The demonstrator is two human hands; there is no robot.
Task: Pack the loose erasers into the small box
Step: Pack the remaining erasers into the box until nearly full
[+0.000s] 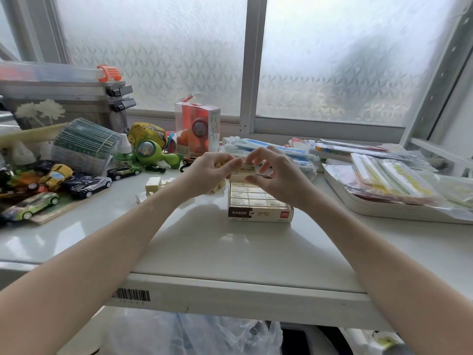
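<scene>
— What's around me on the head view?

— A white counter [204,242] under a frosted window [153,47], with toy cars [89,185] to the left and a tray of packets [384,201] to the right.

— And my hands?

— I see my left hand [207,172] and right hand [276,172] both pinching one eraser [247,168], held just above the far end of the small box [259,203]. The box sits mid-counter, rows of erasers already inside. Loose erasers [153,183] lie left of it, behind my left wrist.
</scene>
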